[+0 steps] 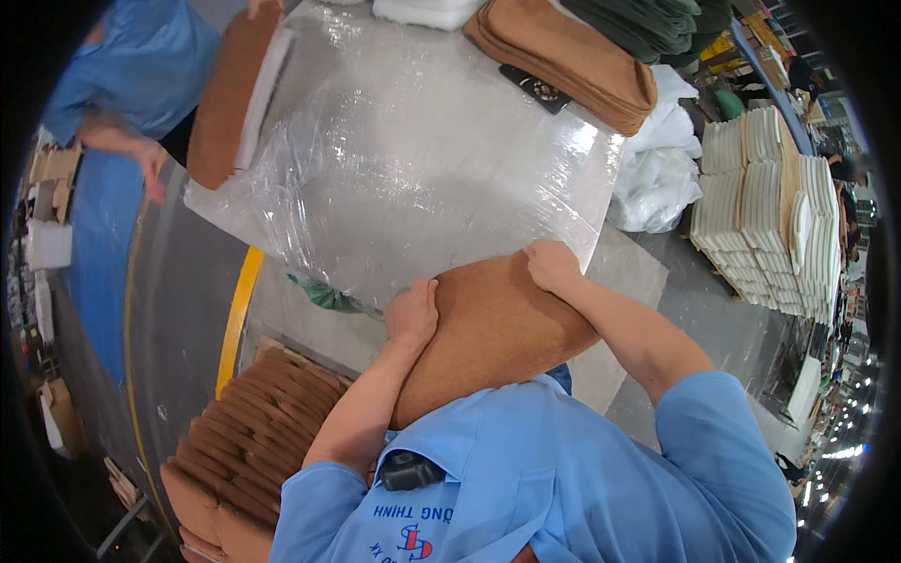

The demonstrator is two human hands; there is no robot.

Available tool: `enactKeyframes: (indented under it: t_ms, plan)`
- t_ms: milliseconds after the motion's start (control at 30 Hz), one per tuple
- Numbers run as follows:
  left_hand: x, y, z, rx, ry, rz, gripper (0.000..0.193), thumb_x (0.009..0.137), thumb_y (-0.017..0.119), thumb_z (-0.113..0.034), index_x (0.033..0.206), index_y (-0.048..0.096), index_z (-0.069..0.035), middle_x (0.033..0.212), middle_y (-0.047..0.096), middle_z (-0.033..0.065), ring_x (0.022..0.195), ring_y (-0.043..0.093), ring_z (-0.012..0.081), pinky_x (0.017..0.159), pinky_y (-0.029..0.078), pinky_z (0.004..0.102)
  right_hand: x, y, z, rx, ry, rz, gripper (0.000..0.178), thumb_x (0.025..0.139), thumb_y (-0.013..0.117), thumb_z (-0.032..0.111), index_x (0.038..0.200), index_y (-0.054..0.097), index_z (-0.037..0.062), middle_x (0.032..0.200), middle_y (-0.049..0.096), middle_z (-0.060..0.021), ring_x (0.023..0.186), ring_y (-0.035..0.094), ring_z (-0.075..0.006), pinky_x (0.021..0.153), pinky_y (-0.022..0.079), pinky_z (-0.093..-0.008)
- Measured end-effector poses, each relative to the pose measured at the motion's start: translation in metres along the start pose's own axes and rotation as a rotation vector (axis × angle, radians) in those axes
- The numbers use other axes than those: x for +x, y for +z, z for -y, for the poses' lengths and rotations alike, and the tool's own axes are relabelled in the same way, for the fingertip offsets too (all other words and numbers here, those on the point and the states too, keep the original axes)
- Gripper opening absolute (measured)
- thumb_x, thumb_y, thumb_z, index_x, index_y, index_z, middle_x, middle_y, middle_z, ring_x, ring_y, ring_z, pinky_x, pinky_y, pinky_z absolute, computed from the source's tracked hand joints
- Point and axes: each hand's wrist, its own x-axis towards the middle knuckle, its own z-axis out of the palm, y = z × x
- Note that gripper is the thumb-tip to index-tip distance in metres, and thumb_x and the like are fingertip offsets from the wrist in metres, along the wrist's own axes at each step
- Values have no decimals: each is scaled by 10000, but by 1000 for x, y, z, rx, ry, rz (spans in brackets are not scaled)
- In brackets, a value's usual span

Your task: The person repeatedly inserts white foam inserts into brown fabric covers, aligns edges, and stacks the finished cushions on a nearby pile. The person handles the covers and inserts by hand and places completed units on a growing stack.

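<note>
A brown fabric cushion is held against my body at the near edge of the table. My left hand grips its left edge, fingers closed over the fabric. On its upper right corner, my right hand is closed as well, the fingertips partly hidden. The near end of the cushion goes out of sight against my blue shirt. Beyond my hands lies the table top, covered in clear plastic film.
Brown covers are stacked at the table's far right, beside a dark phone-like object. A co-worker at far left holds a brown-and-white cushion. Brown cushions pile up at lower left. White slabs stand stacked at right.
</note>
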Motion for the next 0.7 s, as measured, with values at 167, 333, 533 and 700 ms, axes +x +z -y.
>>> enactKeyframes:
  t_ms: [167, 333, 533, 700]
  plan:
    - [7, 10, 3, 27, -26, -81, 377, 1096, 457, -405, 972, 602, -80, 780, 698, 245, 769, 682, 485, 693, 513, 591, 12, 12, 2, 54, -3, -130, 424, 1082, 470, 342, 964, 695, 3, 994, 717, -274, 982, 668, -499, 889, 523, -578]
    - [11, 1, 12, -19, 80, -119, 374, 1061, 537, -424, 967, 641, -77, 825, 706, 220, 792, 679, 466, 704, 516, 563, 21, 10, -1, 60, -101, -195, 424, 1083, 469, 358, 997, 687, 5, 993, 714, -283, 978, 676, -488, 889, 523, -577]
    - [-18, -26, 34, -52, 65, 116, 408, 1043, 565, -441, 914, 659, -66, 865, 712, 208, 845, 682, 451, 726, 516, 551, 21, 15, -9, 41, -149, -206, 411, 1083, 477, 358, 1001, 684, 13, 998, 713, -277, 981, 665, -498, 881, 516, -580]
    - [-35, -6, 28, -143, -55, -96, 379, 1026, 594, -443, 953, 668, -78, 856, 704, 210, 851, 673, 453, 724, 511, 543, 19, 21, -11, 21, -132, -170, 404, 1084, 475, 355, 1007, 684, 18, 1005, 712, -275, 981, 662, -502, 874, 515, -582]
